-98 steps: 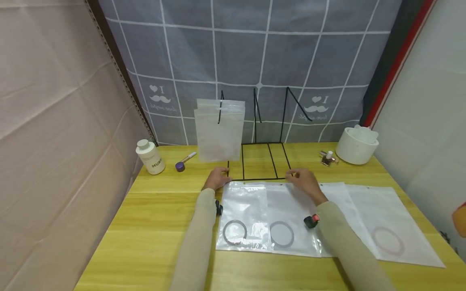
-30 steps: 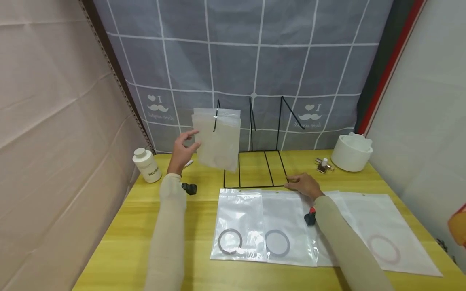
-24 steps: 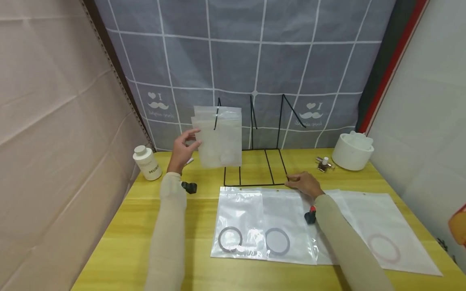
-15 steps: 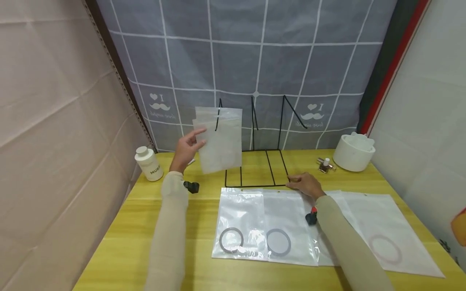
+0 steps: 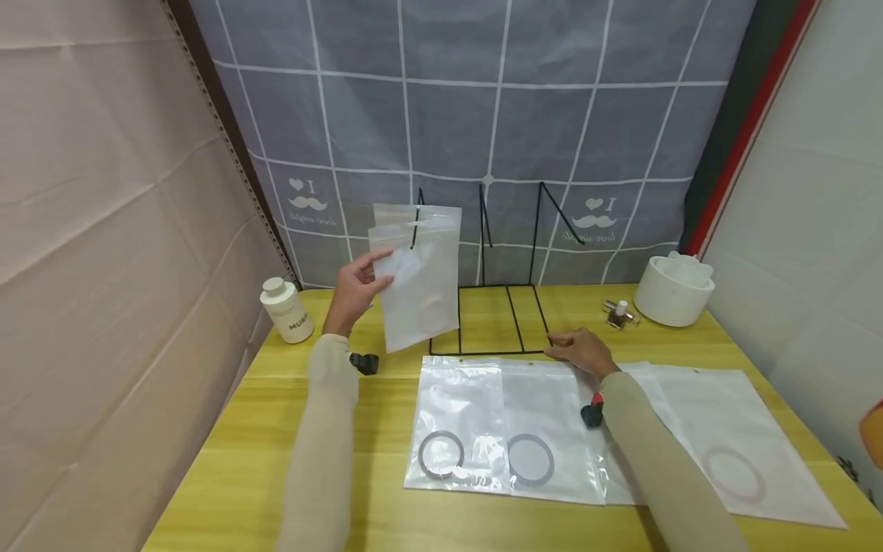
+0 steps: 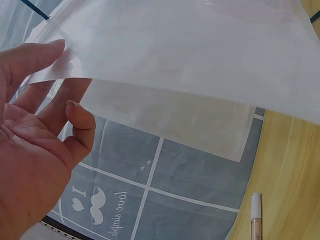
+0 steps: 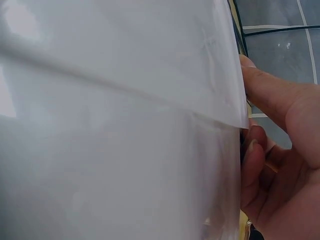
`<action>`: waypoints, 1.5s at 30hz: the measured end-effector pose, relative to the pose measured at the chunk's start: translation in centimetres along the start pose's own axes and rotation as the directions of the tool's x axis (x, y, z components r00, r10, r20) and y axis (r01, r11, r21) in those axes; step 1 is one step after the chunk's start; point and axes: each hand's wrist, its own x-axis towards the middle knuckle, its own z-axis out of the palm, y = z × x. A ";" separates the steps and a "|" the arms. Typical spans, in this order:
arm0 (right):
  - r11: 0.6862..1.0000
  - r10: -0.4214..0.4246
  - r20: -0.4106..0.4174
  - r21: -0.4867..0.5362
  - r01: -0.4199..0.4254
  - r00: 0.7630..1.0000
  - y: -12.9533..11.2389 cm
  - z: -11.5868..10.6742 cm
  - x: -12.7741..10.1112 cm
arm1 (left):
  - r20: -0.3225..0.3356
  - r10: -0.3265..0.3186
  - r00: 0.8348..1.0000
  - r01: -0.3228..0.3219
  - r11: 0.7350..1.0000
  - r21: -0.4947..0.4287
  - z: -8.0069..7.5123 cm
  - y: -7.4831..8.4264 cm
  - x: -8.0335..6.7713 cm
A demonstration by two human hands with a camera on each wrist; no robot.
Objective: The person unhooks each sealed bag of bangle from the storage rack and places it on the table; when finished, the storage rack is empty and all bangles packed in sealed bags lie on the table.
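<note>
We are swinging the frosted plastic pouch point(image 5: 419, 287) hanging on the black wire rack point(image 5: 483, 307) outward, our left hand point(image 5: 355, 290) pinching its edge; our right hand point(image 5: 579, 351), fingers curled, is still steadying the rack's base.

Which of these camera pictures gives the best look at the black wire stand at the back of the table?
The head view: it shows the whole black wire stand, its base frame on the table and its uprights, with frosted bags hanging on one. The left wrist view catches only a sliver of wire at its corners. The right wrist view shows a short wire stretch beside the right hand.
</note>
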 end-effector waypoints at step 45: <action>1.000 -0.012 0.013 -0.011 0.012 1.000 0.2 0.1 0.0 | 0.308 -0.242 0.920 0.328 0.906 -0.267 -6.0 0.2 -13.5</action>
